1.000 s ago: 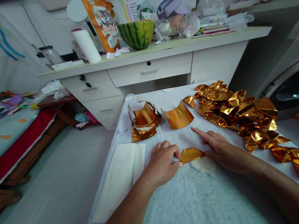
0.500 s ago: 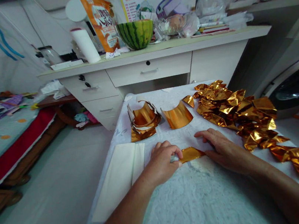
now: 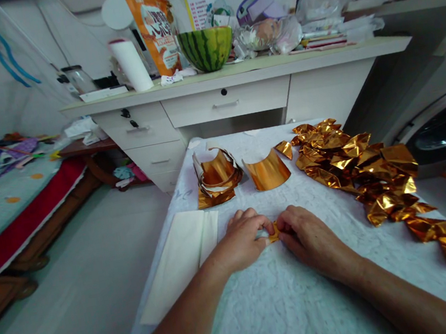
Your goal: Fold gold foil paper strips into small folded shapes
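Observation:
Between my two hands is a small piece of gold foil paper [image 3: 273,232], mostly covered by my fingers. My left hand [image 3: 245,240] pinches its left end between thumb and forefinger. My right hand [image 3: 309,238] closes over its right end with bent fingers. Just beyond, a curved sheet of gold foil paper [image 3: 268,171] stands on the cloth-covered table [image 3: 264,306]. Left of that sheet are curled gold and white strips [image 3: 216,176]. A heap of folded gold foil pieces [image 3: 340,163] spreads along the right side.
White paper sheets [image 3: 182,257] lie left of my left hand. Behind the table, a white desk [image 3: 225,102] carries a half watermelon [image 3: 206,49], an orange snack pouch [image 3: 156,32] and a white roll [image 3: 131,64]. A washing machine [image 3: 443,100] stands at right, a bed [image 3: 25,219] at left.
My right hand has moved left, and its fingers have closed onto the foil's right end, covering most of the piece. My left hand keeps its pinch. The view has shifted slightly.

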`<state>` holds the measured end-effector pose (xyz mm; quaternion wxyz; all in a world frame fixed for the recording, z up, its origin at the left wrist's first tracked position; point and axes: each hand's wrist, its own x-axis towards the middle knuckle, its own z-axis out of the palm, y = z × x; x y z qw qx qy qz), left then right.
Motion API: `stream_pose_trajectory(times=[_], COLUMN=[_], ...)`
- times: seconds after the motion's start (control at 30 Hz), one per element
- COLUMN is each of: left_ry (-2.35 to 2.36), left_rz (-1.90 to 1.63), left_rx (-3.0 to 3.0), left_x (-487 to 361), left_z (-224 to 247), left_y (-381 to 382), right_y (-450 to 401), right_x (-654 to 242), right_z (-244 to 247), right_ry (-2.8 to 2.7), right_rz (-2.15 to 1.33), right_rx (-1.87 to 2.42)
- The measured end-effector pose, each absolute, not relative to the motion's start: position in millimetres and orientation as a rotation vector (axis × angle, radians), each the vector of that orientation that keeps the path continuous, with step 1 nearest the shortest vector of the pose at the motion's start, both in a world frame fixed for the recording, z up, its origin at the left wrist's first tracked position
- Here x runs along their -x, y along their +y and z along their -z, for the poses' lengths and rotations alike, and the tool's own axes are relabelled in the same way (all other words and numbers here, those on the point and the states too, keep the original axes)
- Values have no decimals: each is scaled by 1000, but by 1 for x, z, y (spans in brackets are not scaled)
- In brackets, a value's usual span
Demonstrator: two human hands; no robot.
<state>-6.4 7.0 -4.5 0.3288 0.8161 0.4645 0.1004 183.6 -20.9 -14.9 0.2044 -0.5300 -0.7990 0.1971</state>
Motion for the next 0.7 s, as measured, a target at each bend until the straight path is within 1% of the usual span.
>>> stream_pose_trajectory(times=[0.3,0.7], left_ry=[1193,1197], left_rz=[-255,-263], left_rx=[-2156,-2155], left_x=[8,8], left_z=[4,5], left_y=[9,8], right_y=[-22,-19], right_x=[-171,-182], right_z=[18,22], right_ry=[-2162,-2147], right_rz=[-413,-383], right_rx=[1617,1531])
